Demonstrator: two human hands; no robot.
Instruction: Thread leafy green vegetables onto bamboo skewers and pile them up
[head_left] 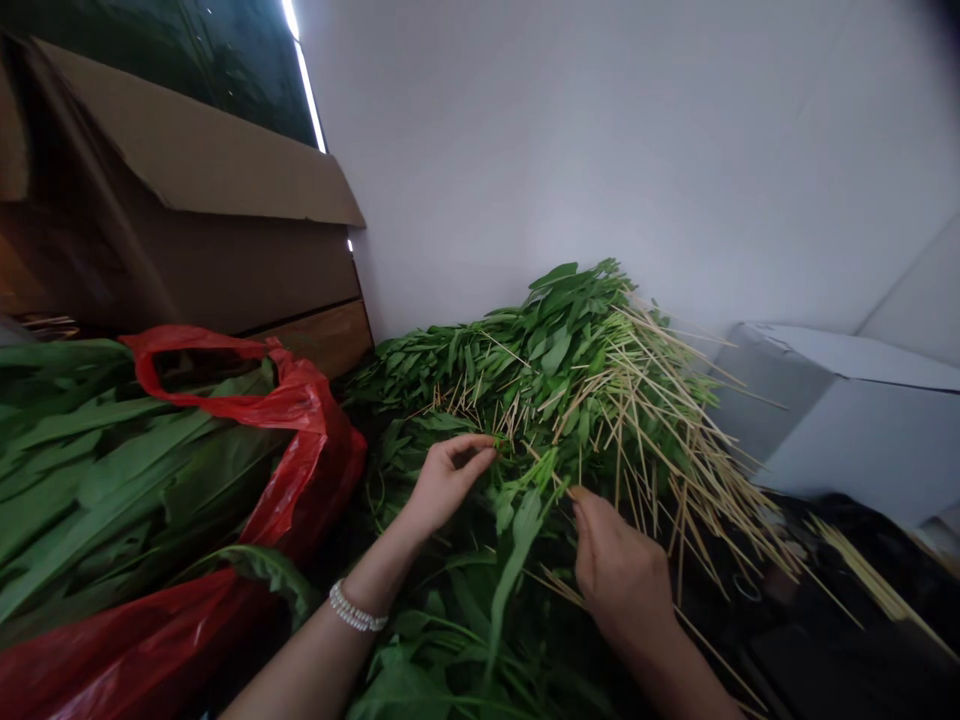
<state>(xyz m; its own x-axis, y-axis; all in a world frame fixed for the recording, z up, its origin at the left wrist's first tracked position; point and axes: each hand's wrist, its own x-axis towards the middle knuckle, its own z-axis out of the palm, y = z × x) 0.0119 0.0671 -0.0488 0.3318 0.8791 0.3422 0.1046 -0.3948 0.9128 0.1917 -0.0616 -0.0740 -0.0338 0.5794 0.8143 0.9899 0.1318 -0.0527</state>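
My right hand (619, 560) is closed in a pinch on a thin bamboo skewer (559, 483). On that skewer is a bunch of leafy greens (523, 520), its long leaves drooping below. To its left, my left hand (448, 485), with a beaded bracelet at the wrist, pinches at a small leafy green (500, 441); its far end is lost among the leaves. Just beyond both hands rises a heap of skewered greens (555, 345), with many bare skewer ends (697, 460) sticking out to the right. Loose leaves (457, 640) lie below the hands.
A red plastic bag (330, 440) full of large green leaves (112, 480) stands at the left. Behind it is an open cardboard box (247, 260). A white box (862, 420) sits at the right, with more skewers (870, 575) before it. The white wall (600, 140) closes off the back.
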